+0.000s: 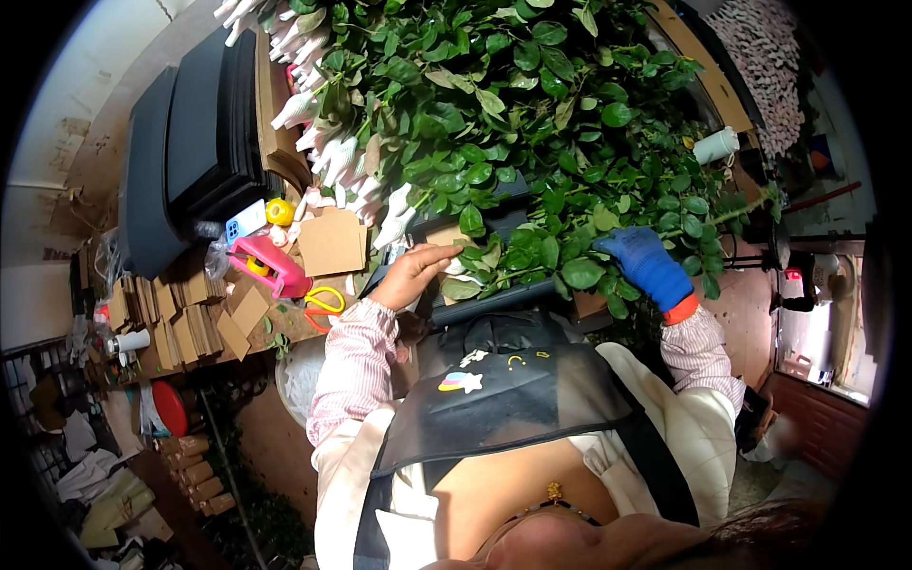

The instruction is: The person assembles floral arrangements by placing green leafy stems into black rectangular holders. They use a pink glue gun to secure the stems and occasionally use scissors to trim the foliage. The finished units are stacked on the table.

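A thick heap of leafy cut flower stems (pixel 532 123) covers the worktable, its flower heads at the left end wrapped in white sleeves (pixel 337 157). My bare left hand (pixel 416 275) reaches in at the near left side, fingers stretched out and pressed near one sleeved head (pixel 394 217). My right hand (pixel 649 264), in a blue glove with an orange cuff, is closed among the leaves and stems at the near right; leaves partly hide its fingertips. Between the hands, some stems lie over a dark tray-like edge (pixel 499 302) close to my apron (pixel 513 380).
Left of the heap are a pink tape dispenser (pixel 271 269), a yellow tape roll (pixel 279 211), a phone (pixel 245 220), yellow-and-orange-handled scissors (pixel 325 302) and cardboard pieces (pixel 332 242). Black sheets (pixel 204 123) stand stacked behind them. A white roll (pixel 716 145) lies at the right.
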Available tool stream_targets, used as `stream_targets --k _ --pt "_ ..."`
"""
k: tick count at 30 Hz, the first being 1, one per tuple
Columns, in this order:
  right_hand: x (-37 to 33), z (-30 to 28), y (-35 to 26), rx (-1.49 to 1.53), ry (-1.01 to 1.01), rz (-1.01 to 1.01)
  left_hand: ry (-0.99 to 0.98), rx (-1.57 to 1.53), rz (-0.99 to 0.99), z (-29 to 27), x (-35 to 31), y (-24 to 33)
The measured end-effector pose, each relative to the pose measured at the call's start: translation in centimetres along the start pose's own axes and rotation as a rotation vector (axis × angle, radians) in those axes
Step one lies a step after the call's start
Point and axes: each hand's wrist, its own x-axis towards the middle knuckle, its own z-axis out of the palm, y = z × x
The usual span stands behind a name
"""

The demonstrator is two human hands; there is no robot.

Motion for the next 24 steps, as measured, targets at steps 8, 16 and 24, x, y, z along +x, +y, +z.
stream_targets --k 8,16,24 --pt "2.3 1.7 -1.3 0.009 -0.189 0.101 0.14 0.337 0.081 3.2 -1.5 2.4" --pt "12.3 -7.2 -0.9 0.096 0.452 -0.007 0.076 0.372 0.17 2.5 -1.1 3.1" --pt "23.0 -8.5 -1.2 -0.075 0.454 0.146 0.141 0.387 0.147 3.1 -1.1 3.3"
